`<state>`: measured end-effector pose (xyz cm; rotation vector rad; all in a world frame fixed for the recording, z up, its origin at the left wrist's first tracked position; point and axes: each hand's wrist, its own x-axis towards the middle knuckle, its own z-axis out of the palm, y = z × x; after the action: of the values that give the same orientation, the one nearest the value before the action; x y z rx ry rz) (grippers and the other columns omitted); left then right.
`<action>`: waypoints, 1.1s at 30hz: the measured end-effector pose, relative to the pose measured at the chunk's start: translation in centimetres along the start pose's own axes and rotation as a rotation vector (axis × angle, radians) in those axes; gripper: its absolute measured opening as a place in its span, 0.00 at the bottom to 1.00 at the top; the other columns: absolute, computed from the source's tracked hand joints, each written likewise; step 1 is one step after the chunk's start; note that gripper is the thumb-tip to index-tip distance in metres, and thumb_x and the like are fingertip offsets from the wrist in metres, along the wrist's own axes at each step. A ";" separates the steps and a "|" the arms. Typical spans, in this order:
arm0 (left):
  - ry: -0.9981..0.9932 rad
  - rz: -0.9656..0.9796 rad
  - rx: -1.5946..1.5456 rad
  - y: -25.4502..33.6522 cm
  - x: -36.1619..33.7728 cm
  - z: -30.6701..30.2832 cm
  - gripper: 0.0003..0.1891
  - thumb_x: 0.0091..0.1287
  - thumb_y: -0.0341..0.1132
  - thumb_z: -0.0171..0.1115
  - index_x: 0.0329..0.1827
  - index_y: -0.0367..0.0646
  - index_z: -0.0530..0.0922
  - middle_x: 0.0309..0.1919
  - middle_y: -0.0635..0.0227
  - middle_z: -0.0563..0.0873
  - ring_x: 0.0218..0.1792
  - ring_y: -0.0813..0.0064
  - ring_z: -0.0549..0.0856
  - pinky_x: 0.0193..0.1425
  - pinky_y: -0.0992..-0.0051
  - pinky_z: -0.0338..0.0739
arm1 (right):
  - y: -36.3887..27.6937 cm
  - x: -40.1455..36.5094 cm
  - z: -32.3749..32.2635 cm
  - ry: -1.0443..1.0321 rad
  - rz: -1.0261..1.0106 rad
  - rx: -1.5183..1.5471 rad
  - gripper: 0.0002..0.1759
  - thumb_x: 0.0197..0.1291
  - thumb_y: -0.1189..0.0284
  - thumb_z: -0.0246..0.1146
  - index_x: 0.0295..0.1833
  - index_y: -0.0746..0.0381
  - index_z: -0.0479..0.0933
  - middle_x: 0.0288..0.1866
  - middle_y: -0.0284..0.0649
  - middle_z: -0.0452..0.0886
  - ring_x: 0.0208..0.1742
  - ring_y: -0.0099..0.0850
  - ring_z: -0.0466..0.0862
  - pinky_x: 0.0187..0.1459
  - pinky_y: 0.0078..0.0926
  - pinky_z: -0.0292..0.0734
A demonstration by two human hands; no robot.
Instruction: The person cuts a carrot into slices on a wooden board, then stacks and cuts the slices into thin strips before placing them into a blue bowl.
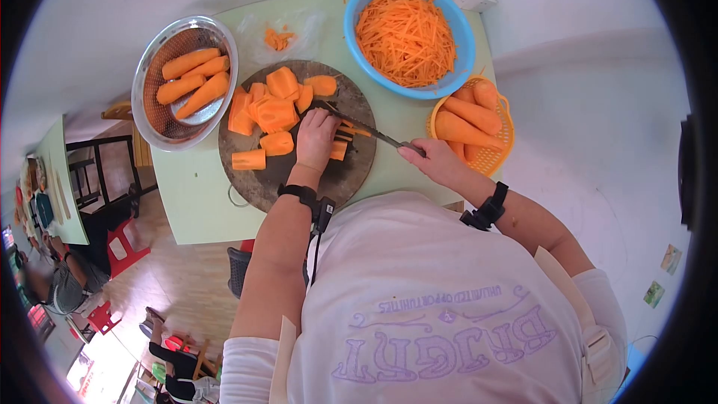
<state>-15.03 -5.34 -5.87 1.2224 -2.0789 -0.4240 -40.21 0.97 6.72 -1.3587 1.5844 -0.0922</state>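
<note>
My right hand (pixel 437 162) is wrapped round the handle of a kitchen knife (pixel 378 134), whose blade runs leftward over the round chopping board (pixel 351 172). Beside the blade, my left hand (pixel 317 139) presses down with curled fingers on carrot, most of which the fingers hide. Cut carrot strips (pixel 354 129) lie just right of those fingers, under and next to the blade. A pile of thick carrot chunks (pixel 275 114) covers the board's upper left. One short carrot piece (pixel 248 159) lies apart near its left edge.
A metal basin (pixel 140 116) with peeled carrots stands left of the board. Behind it are a blue bowl (pixel 470 49) of shredded carrot and a plastic bag (pixel 299 26) with scraps. At right sits a yellow basket (pixel 508 131) of whole carrots. Other people sit at far left.
</note>
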 end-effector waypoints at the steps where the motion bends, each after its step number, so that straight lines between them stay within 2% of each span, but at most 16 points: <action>1: -0.017 -0.007 0.008 0.0 0.0 0.0 0.08 0.50 0.24 0.70 0.33 0.43 0.82 0.35 0.66 0.82 0.42 0.61 0.81 0.47 0.66 0.79 | -0.1 0.0 -0.1 -0.009 -0.002 -0.029 0.30 0.69 0.50 0.58 0.40 0.71 0.79 0.29 0.52 0.79 0.33 0.43 0.80 0.38 0.38 0.75; 7: -0.032 -0.041 0.006 0.1 -0.1 0.0 0.08 0.50 0.24 0.69 0.32 0.43 0.82 0.34 0.66 0.81 0.42 0.62 0.81 0.47 0.67 0.79 | 0.1 0.8 0.6 -0.005 -0.071 -0.144 0.30 0.71 0.49 0.54 0.40 0.70 0.78 0.34 0.57 0.81 0.38 0.52 0.81 0.42 0.44 0.75; 11: -0.018 -0.023 -0.003 0.1 0.0 -0.1 0.08 0.50 0.24 0.69 0.33 0.43 0.82 0.34 0.66 0.81 0.42 0.62 0.81 0.46 0.67 0.79 | 1.4 1.0 1.1 -0.012 -0.070 -0.164 0.29 0.71 0.50 0.54 0.40 0.70 0.78 0.34 0.56 0.81 0.37 0.50 0.81 0.42 0.42 0.75; 13: -0.013 -0.039 -0.025 0.0 0.0 -0.1 0.07 0.53 0.25 0.69 0.34 0.43 0.82 0.34 0.66 0.81 0.42 0.62 0.81 0.46 0.66 0.79 | 2.0 1.2 1.4 0.052 -0.070 0.103 0.29 0.71 0.50 0.54 0.39 0.69 0.78 0.31 0.54 0.80 0.35 0.47 0.81 0.40 0.41 0.74; 14: -0.011 -0.035 -0.020 0.0 0.0 -0.3 0.07 0.53 0.25 0.69 0.34 0.43 0.82 0.34 0.66 0.81 0.42 0.62 0.81 0.46 0.66 0.79 | 1.9 1.0 1.4 0.054 -0.077 0.105 0.29 0.71 0.50 0.54 0.39 0.69 0.78 0.31 0.54 0.80 0.35 0.47 0.81 0.40 0.41 0.74; 16: 0.035 -0.111 -0.091 0.2 -0.4 -0.9 0.06 0.56 0.26 0.69 0.35 0.44 0.83 0.34 0.66 0.81 0.42 0.61 0.81 0.45 0.66 0.79 | 1.6 0.6 1.2 0.125 -0.082 0.086 0.29 0.71 0.50 0.55 0.35 0.69 0.76 0.28 0.53 0.77 0.33 0.44 0.79 0.38 0.41 0.73; 19: 0.044 -0.165 -0.064 0.3 -1.8 -2.9 0.05 0.57 0.29 0.70 0.36 0.44 0.83 0.36 0.66 0.81 0.41 0.62 0.81 0.47 0.65 0.78 | 0.7 -0.5 -0.1 0.052 -0.124 -0.054 0.29 0.71 0.50 0.55 0.33 0.69 0.76 0.26 0.53 0.75 0.31 0.44 0.78 0.37 0.41 0.72; 22: 0.012 -0.119 0.011 1.0 -3.5 -4.6 0.08 0.56 0.31 0.71 0.37 0.45 0.83 0.37 0.67 0.81 0.41 0.61 0.81 0.47 0.63 0.77 | 0.3 -1.4 -0.3 -0.030 -0.114 -0.085 0.30 0.70 0.50 0.55 0.32 0.69 0.76 0.26 0.54 0.76 0.31 0.47 0.77 0.36 0.42 0.71; 25: -0.049 -0.074 0.057 1.3 -5.3 -5.4 0.10 0.56 0.32 0.72 0.40 0.45 0.82 0.39 0.66 0.81 0.42 0.60 0.81 0.48 0.62 0.77 | 0.8 -1.5 0.5 -0.009 -0.156 -0.091 0.30 0.70 0.50 0.55 0.32 0.69 0.76 0.28 0.55 0.77 0.32 0.50 0.78 0.37 0.43 0.72; 28: -0.092 -0.124 0.016 1.3 -6.6 -5.2 0.12 0.56 0.33 0.72 0.41 0.45 0.82 0.40 0.65 0.81 0.43 0.60 0.81 0.49 0.63 0.78 | 0.5 -1.3 0.7 -0.024 -0.170 -0.133 0.30 0.70 0.49 0.55 0.33 0.69 0.77 0.29 0.56 0.79 0.34 0.52 0.79 0.38 0.44 0.73; 33: -0.053 -0.128 0.020 1.2 -6.9 -4.4 0.11 0.55 0.31 0.73 0.40 0.43 0.81 0.39 0.64 0.81 0.43 0.59 0.81 0.49 0.63 0.78 | 0.5 -1.0 0.7 0.000 -0.156 -0.184 0.30 0.69 0.48 0.55 0.35 0.69 0.77 0.30 0.56 0.79 0.35 0.52 0.80 0.39 0.44 0.74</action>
<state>-10.50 1.44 -4.69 1.3750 -2.0608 -0.5003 -40.22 2.25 6.72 -1.6247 1.5148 -0.0416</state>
